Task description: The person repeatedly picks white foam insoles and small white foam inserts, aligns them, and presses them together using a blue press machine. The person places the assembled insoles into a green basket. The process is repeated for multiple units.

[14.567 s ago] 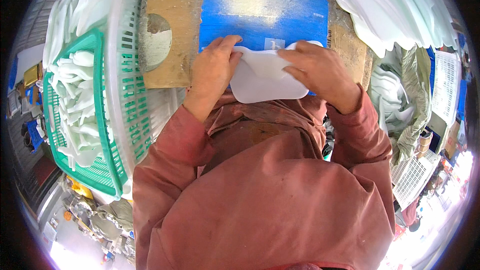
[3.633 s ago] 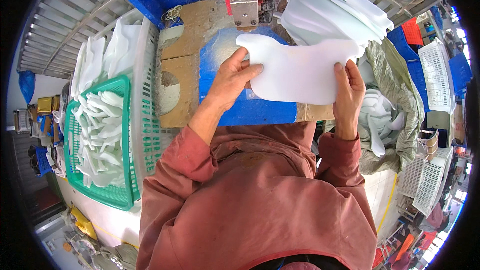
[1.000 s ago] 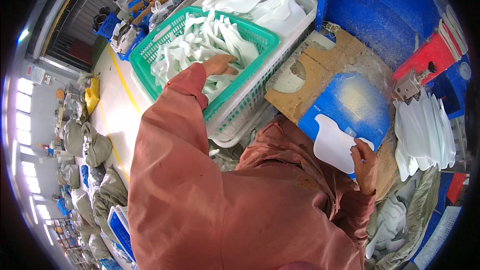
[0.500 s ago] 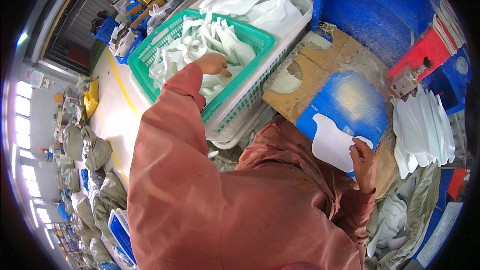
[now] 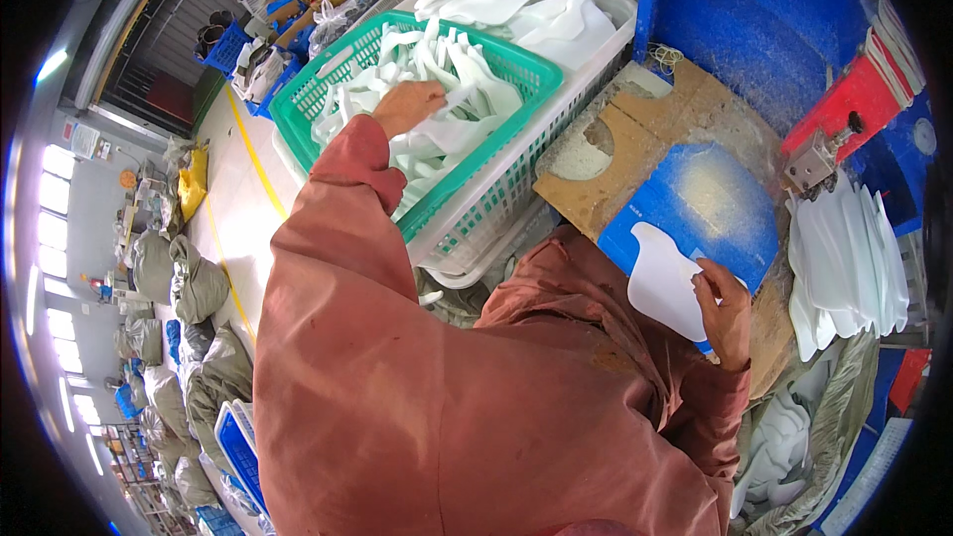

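My left hand (image 5: 411, 107) reaches into a green plastic basket (image 5: 551, 79), its fingers pinched on a thin white piece (image 5: 458, 96) blurred at the fingertips. Loose curved white pieces (image 5: 476, 134) of similar smooth material fill that basket. On the right, my right hand (image 5: 725, 310) has its fingertips and thumb closed at the edge of a flat, wavy-edged white piece (image 5: 663, 283). That piece rests partly on a dusty blue board (image 5: 735, 228), in front of my lap.
The basket sits on a larger white crate (image 5: 501, 203) with flat white pieces (image 5: 566, 25) behind. Brown cardboard (image 5: 635, 129) underlies the board. At right are a red machine part with a metal block (image 5: 812, 161), hanging white sheets (image 5: 849, 268), and a sack (image 5: 844, 417) of white pieces.
My left hand has drawn back a little leftward and away within the basket, with a thin white piece now showing at its fingertips. My right hand stays at the flat white piece's edge.
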The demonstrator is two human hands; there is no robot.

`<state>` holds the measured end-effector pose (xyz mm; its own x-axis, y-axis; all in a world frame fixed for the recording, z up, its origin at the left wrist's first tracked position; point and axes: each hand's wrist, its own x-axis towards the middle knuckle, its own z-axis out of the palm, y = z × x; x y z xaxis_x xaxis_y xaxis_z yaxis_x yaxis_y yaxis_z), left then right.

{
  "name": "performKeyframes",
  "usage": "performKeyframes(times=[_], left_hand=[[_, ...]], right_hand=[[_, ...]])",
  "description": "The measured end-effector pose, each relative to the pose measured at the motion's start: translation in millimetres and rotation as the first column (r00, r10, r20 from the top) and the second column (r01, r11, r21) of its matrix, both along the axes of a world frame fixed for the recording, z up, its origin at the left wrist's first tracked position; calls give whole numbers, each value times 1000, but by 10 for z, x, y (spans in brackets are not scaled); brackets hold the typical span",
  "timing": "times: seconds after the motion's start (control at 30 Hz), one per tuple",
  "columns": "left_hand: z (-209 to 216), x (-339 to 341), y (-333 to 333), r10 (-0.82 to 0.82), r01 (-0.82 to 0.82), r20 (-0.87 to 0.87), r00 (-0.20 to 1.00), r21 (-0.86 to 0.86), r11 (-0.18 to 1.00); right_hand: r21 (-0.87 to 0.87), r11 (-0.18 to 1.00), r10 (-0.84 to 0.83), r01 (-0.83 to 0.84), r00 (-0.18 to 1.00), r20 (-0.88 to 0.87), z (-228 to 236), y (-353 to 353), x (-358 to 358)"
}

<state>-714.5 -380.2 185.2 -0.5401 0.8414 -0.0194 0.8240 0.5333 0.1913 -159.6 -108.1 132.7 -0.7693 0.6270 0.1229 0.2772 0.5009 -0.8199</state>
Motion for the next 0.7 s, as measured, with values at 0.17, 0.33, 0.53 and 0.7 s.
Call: performKeyframes(times=[0.17,0.33,0.53,0.7], left_hand=[[282,-75,-90,-30,56,-209,978,119,991],[712,147,-40,132,-70,-231,964,257,964],[1440,1144,473,-16,-56,158,987,441,896],[1177,2356,1152,-372,170,471,800,417,893]], right_hand=[[26,999,25,-25,1000,7,-39,36,-13],[51,998,23,-23,1000,10,151,1,-161],[490,870,97,59,953,-287,908,-240,-652],[622,770,293,-143,945,-145,1040,-491,-818]])
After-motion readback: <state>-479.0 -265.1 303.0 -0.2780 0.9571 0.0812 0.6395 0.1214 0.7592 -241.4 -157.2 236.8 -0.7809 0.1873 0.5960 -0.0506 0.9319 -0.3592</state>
